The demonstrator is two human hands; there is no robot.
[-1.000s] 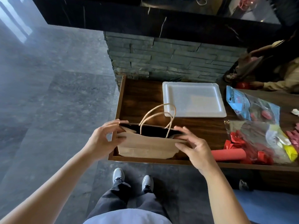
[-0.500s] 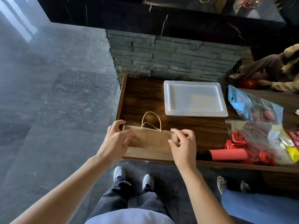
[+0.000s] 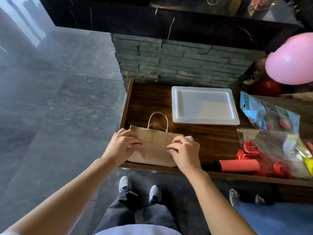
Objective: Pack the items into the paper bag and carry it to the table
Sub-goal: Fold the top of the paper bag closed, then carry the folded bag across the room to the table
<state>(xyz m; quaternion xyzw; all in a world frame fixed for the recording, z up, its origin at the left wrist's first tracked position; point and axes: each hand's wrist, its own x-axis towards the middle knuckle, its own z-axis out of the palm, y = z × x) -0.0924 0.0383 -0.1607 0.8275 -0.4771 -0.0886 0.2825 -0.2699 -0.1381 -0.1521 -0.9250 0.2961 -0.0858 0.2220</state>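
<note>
Centrally, the brown paper bag [image 3: 153, 148] lies flat at the near left corner of the wooden tabletop [image 3: 203, 138], twine handle pointing away. Left hand [image 3: 122, 146] and right hand [image 3: 185, 152] pinch its horizontal crease, fingers [image 3: 174, 145] clenched on paper. Beside it: white tray [image 3: 204, 105], red tube [image 3: 238, 165].

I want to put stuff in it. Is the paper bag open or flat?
Flat. The paper bag lies pressed on the wooden surface, both hands pinching a fold across it; no open mouth shows.
</note>
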